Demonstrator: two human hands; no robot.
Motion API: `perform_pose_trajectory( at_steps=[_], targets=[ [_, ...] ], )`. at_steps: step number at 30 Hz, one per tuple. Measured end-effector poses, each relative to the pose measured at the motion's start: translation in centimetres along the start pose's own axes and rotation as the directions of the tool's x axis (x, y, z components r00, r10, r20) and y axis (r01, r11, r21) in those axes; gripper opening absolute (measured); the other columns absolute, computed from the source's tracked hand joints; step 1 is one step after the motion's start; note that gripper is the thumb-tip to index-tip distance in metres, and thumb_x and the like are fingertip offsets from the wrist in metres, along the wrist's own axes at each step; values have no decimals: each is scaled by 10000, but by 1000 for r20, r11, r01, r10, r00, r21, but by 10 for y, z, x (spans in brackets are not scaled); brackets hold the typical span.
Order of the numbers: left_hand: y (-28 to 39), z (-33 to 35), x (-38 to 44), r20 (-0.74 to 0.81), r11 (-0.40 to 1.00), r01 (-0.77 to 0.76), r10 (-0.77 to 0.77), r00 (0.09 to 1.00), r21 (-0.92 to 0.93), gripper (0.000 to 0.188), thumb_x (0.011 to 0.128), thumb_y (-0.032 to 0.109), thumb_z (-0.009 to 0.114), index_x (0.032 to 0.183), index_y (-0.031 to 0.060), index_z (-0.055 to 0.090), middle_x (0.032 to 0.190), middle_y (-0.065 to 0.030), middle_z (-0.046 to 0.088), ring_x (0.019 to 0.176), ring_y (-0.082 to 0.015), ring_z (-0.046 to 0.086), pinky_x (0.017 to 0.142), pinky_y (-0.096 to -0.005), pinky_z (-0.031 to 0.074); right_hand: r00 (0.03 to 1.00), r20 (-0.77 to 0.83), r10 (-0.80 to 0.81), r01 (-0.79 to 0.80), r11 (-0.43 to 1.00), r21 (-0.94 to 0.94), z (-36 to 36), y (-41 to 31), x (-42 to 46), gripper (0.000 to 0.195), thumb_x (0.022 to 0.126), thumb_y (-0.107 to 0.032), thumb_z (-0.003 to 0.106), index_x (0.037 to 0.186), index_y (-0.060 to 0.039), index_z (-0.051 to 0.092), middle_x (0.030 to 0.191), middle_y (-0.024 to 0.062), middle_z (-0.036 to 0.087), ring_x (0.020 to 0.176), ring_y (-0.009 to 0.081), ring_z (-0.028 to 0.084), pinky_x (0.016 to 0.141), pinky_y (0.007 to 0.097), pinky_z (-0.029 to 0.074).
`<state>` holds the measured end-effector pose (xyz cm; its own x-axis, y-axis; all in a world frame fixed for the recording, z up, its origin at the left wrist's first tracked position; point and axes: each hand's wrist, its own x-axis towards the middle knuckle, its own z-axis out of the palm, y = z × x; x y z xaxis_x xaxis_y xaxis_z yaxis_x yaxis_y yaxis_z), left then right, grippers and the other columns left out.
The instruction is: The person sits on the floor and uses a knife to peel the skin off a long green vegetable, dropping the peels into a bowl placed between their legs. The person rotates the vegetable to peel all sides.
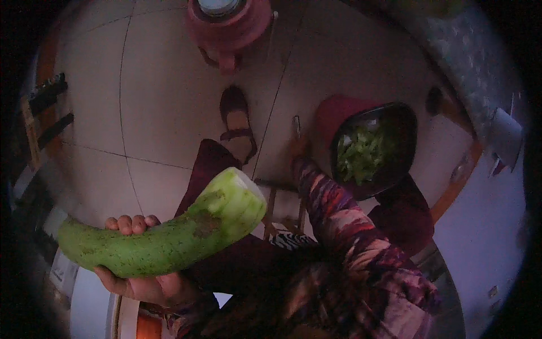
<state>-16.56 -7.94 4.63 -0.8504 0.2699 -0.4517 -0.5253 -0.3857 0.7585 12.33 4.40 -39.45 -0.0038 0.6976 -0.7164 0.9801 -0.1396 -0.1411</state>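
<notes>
My left hand (139, 284) grips a long, curved green gourd (156, 250) around its unpeeled left part, with the thumb below and the fingertips over the top. The gourd's right end is pale and peeled, cut flat at the tip, with a brown patch beside the peeled part. Lower and to the right, near the floor, my right hand (299, 147) holds a small tool with a narrow metal loop, apparently a peeler (296, 123); dim light blurs its details. Beside that hand, a dark red bin (334, 114) with a black inside contains green peelings (362, 154).
A pink round container (228, 31) with a handle stands on the tiled floor (161, 106) ahead. My shoe (236, 110) is between it and the gourd. Wooden furniture (34, 131) is at the far left; a pale wall (487, 237) is on the right.
</notes>
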Motion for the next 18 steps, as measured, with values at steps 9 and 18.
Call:
perform_pose_trajectory(
  at_steps=[9, 18],
  targets=[
    [-13, 10, -13, 44, 999, 33, -31, 999, -25, 552, 860, 436, 571, 1148, 4, 385, 992, -91, 426, 929, -219, 442, 905, -385, 362, 912, -357, -203, 325, 889, 323, -43, -168, 45, 250, 880, -219, 596, 1016, -9, 602, 819, 181, 632, 726, 298, 619, 677, 381, 498],
    [-24, 19, -21, 64, 999, 46, -44, 997, -25, 531, 873, 424, 570, 1152, 13, 385, 988, -86, 435, 928, -214, 452, 927, -398, 365, 922, -315, -225, 344, 849, 401, -97, -210, 89, 315, 860, -161, 553, 1087, 56, 572, 971, 264, 651, 899, 435, 635, 788, 479, 502]
  ],
)
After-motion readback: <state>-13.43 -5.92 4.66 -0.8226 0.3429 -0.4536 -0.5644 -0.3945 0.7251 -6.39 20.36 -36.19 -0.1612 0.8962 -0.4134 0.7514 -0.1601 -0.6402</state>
